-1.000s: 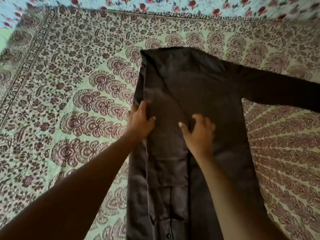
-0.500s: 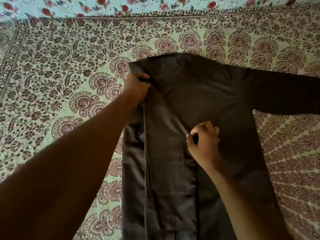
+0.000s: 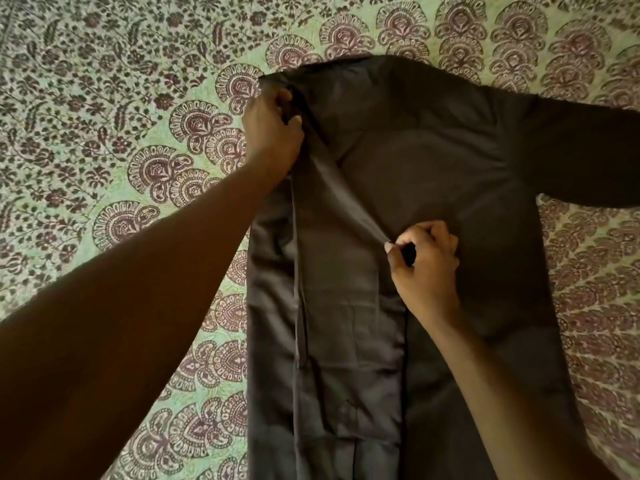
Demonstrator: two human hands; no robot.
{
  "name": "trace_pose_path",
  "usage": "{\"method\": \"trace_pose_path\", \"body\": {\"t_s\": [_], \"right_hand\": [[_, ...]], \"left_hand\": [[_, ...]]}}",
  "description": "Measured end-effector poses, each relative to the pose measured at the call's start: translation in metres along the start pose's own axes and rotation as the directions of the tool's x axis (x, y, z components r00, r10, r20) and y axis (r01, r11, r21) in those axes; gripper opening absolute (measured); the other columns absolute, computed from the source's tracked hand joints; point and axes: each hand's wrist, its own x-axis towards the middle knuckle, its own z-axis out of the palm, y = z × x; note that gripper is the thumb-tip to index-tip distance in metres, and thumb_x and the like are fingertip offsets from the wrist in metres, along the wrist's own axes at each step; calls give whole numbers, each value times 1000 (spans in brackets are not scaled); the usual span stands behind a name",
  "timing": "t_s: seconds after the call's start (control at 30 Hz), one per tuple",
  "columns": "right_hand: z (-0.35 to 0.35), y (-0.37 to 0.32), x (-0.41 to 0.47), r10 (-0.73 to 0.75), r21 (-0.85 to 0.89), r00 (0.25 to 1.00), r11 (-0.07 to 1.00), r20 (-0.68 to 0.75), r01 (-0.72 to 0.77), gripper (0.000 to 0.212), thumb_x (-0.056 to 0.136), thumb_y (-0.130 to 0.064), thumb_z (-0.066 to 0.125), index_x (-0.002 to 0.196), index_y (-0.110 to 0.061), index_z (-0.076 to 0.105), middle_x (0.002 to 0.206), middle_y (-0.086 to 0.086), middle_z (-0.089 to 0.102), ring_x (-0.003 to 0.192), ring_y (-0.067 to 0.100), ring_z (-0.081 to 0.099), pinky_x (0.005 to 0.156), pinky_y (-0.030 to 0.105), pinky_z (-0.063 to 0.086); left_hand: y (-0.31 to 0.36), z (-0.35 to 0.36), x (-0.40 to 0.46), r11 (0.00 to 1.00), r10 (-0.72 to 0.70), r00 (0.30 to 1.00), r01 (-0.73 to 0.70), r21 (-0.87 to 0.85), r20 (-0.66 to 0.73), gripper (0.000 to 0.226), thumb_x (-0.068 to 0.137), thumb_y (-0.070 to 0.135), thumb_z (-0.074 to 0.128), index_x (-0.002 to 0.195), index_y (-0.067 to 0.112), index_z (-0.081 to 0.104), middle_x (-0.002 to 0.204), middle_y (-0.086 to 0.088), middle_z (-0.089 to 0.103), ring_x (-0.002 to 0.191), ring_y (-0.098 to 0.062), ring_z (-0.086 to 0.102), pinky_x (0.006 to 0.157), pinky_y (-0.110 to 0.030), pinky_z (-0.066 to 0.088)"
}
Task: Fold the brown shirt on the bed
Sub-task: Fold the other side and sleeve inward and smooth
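The brown shirt (image 3: 433,174) lies flat on the bed, collar end away from me. Its left side and sleeve are folded in over the body as a long strip (image 3: 346,306). The other sleeve (image 3: 581,154) stretches out to the right. My left hand (image 3: 272,133) grips the cloth at the folded left shoulder. My right hand (image 3: 426,265) pinches the inner edge of the folded strip near the shirt's middle, and a taut crease runs between the two hands.
The bed is covered by a green sheet (image 3: 121,150) printed with maroon paisley and leaf shapes. The shirt's lower end runs out of the frame at the bottom. My forearms cross the lower left and lower right of the view.
Both hands went from resting flat on the shirt to gripping it. The left hand moved up to the shoulder; the right hand closed on the strip's edge. The view has come closer.
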Motion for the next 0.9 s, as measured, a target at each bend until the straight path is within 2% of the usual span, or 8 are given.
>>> {"method": "trace_pose_path", "body": {"t_s": [0.1,0.17,0.3,0.5,0.6,0.73,0.83,0.9], "right_hand": [[-3,-3,-4,-86,-91,996,992,-38,82,24,88,-23,73,108,-16,62,122,9,55,114,33,49,89,46,45],[-4,-6,-17,-232,-208,967,956,-101,208,32,87,-21,70,117,-14,61,124,13,54,111,35,50,87,44,46],[0,-11,-58,-428,-255,903,870,31,421,18,85,-16,74,102,-13,69,115,13,57,101,32,49,76,47,51],[5,-8,-123,-446,-183,884,866,136,465,24,86,-18,74,110,-14,70,123,11,60,111,30,55,79,49,53],[8,-2,-141,-401,-143,898,893,181,427,40,94,-29,69,129,-10,65,135,14,56,119,32,54,89,48,53],[7,3,-149,-425,-217,870,851,249,478,39,97,-30,65,129,-8,65,143,16,52,129,35,51,98,50,50],[0,-3,-160,-433,-299,877,825,210,479,38,90,-25,71,125,-14,66,138,12,54,125,31,52,94,47,46],[-3,-1,-175,-420,-321,881,822,217,471,39,84,-25,77,120,-16,68,128,11,56,114,30,56,85,45,49]], "left_hand": [[4,-11,-48,979,185,982,-180,97,-45,24,88,15,61,111,10,55,120,-11,52,103,-25,55,86,-39,53],[-2,-18,-97,952,243,969,-246,183,39,20,88,25,61,103,13,54,114,-10,53,101,-29,55,84,-46,52],[-27,-29,-190,952,34,972,-102,290,232,44,86,44,69,110,21,40,113,-1,47,111,-25,48,95,-49,39],[-47,-38,-218,997,-82,979,83,5,185,29,91,14,68,96,23,41,79,11,52,76,-14,54,91,-54,46],[-53,-37,-222,998,7,991,-17,65,137,27,90,11,64,92,29,44,94,9,54,93,-19,56,93,-50,42],[-55,-40,-245,955,175,971,-208,212,164,21,92,14,61,110,24,57,124,-2,48,115,-24,45,92,-40,29],[-63,-51,-271,811,435,840,-522,265,325,34,89,34,63,121,20,62,130,-8,47,114,-29,44,91,-45,41],[-75,-56,-291,715,459,710,-652,253,534,60,82,52,63,134,22,57,139,-6,46,124,-29,45,96,-53,42]]}}
